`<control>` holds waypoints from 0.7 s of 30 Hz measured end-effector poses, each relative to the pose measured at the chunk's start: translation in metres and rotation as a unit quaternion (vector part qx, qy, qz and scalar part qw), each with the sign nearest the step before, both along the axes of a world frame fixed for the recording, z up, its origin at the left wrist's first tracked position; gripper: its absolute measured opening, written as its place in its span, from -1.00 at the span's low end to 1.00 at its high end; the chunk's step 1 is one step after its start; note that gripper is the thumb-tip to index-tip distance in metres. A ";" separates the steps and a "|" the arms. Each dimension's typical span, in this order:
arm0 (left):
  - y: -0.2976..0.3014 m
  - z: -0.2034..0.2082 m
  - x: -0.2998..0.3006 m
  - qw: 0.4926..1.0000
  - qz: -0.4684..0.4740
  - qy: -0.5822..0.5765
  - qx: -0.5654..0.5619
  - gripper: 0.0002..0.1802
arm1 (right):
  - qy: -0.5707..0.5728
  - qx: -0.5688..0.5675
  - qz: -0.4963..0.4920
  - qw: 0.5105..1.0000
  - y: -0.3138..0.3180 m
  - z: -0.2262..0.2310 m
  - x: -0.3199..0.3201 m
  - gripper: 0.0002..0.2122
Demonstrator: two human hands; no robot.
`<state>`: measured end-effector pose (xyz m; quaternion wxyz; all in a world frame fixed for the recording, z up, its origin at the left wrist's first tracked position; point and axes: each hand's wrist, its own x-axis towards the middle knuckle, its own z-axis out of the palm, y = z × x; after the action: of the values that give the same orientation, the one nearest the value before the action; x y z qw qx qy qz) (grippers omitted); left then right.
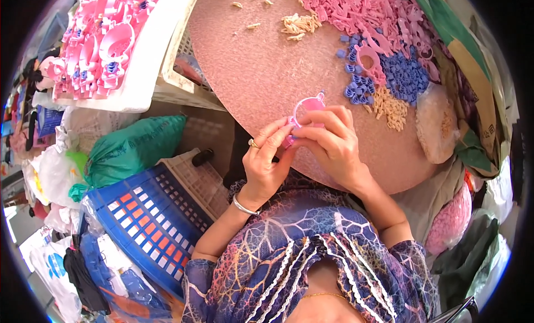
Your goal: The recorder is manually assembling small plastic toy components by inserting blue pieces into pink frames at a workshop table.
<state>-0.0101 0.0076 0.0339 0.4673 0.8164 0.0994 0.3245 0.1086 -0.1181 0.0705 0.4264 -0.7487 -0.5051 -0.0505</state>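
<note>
A pink plastic piece with a round ring-shaped end (pixel 309 104) is held over the near edge of the round table. My left hand (pixel 268 159), wearing a ring and a bracelet, pinches its lower end between thumb and fingers. On the other side, my right hand (pixel 332 145) closes on the same piece, its fingers bent over the ring's right side. A small bluish bit shows between the fingertips, partly hidden. Ahead and to the right lie a heap of small blue plastic parts (pixel 405 74) and a pile of cream-coloured pieces (pixel 389 109).
The round table (pixel 250 61) also bears loose pink parts (pixel 361 11), another cream pile (pixel 300 25) and a clear bag (pixel 436 123). A white box (pixel 130 95) of pink pieces stands left. Below it are a green bag (pixel 133 148) and a blue basket (pixel 119 198).
</note>
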 end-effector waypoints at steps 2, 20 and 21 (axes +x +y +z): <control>-0.002 -0.004 -0.001 1.000 -0.005 0.019 -0.008 -0.44 | -0.018 -0.006 -0.028 0.999 0.005 0.002 0.001 -0.80; -0.010 -0.014 -0.006 0.985 -0.034 -0.015 -0.170 -0.29 | 0.036 -0.078 -0.046 0.995 -0.008 0.011 0.006 -0.74; -0.010 -0.014 -0.006 0.990 -0.029 -0.022 -0.135 -0.30 | -0.007 -0.099 -0.059 0.993 -0.007 0.011 0.005 -0.74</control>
<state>-0.0157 -0.0027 0.0199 0.5842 0.7414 0.1081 0.3120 0.1133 -0.1248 0.0820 0.3426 -0.8153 -0.4657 -0.0309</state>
